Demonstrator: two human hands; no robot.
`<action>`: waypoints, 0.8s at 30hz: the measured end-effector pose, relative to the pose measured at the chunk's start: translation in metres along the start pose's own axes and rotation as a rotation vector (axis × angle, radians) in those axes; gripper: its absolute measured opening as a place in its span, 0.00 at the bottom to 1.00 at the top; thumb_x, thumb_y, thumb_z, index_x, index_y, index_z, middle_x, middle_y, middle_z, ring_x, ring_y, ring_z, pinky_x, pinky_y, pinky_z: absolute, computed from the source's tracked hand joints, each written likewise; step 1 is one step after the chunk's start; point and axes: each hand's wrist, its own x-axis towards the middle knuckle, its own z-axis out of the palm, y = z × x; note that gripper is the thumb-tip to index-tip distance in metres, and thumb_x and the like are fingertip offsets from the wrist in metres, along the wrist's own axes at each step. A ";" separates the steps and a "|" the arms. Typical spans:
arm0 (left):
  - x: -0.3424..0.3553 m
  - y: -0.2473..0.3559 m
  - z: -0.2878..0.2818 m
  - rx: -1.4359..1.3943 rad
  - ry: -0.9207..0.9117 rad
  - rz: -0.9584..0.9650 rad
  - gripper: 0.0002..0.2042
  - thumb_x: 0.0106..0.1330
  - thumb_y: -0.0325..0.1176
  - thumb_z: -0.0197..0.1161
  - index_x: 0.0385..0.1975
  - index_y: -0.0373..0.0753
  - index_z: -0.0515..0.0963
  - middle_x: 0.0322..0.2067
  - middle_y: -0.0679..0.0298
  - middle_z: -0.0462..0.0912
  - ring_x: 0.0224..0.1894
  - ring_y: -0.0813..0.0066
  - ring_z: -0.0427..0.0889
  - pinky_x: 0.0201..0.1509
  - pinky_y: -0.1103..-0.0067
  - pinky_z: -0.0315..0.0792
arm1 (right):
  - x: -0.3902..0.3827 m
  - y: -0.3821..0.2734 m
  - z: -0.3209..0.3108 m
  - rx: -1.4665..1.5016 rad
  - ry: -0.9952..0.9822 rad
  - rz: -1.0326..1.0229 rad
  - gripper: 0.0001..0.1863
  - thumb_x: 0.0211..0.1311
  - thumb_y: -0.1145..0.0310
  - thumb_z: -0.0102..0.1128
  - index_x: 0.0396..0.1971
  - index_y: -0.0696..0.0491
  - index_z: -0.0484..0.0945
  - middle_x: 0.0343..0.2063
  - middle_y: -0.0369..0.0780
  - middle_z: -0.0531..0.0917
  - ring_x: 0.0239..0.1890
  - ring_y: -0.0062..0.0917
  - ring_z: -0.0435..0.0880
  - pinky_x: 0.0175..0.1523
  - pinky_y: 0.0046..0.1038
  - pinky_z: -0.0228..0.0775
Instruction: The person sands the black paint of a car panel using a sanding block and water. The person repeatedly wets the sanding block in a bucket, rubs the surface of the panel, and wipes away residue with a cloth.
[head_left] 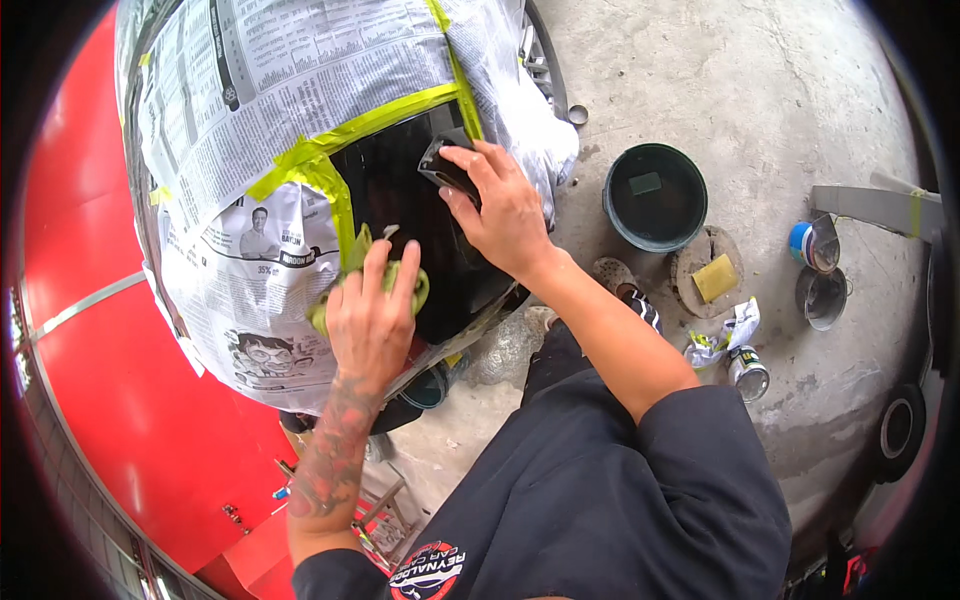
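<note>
A glossy black car panel lies before me, framed by yellow-green masking tape and newspaper sheets. My right hand grips a dark, wet-looking sanding block between thumb and fingers, against the upper right of the panel. Its underside is hidden. At the panel's lower left, my left hand holds a bunched green cloth, with some fingers stretched over it. Part of the cloth is covered by that hand. A small whitish spot shows on the black surface between my hands.
Clear plastic sheeting drapes over the car's right side. On the concrete floor to the right stand a dark bucket of water with a small green piece in it, a yellow sponge and several cans. A red surface rises at left.
</note>
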 end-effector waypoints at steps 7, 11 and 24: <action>-0.043 0.006 0.010 -0.220 -0.001 -0.178 0.22 0.54 0.32 0.70 0.52 0.48 0.84 0.48 0.65 0.81 0.37 0.66 0.80 0.37 0.68 0.70 | 0.021 -0.003 0.012 -0.098 0.072 -0.073 0.20 0.57 0.68 0.71 0.51 0.49 0.82 0.48 0.46 0.83 0.47 0.44 0.82 0.51 0.40 0.78; -0.039 0.004 0.003 -0.282 -0.059 -0.236 0.21 0.55 0.34 0.75 0.51 0.43 0.81 0.48 0.55 0.78 0.43 0.57 0.82 0.42 0.65 0.75 | 0.023 -0.012 0.012 -0.084 0.053 -0.039 0.20 0.57 0.68 0.72 0.51 0.49 0.83 0.48 0.46 0.82 0.48 0.43 0.82 0.53 0.40 0.77; 0.102 -0.047 -0.040 -0.723 0.295 -0.281 0.12 0.60 0.26 0.63 0.44 0.36 0.84 0.39 0.50 0.88 0.41 0.55 0.89 0.48 0.69 0.80 | 0.014 -0.010 0.022 -0.120 0.145 -0.130 0.18 0.58 0.65 0.70 0.49 0.47 0.82 0.48 0.43 0.81 0.45 0.41 0.82 0.48 0.39 0.78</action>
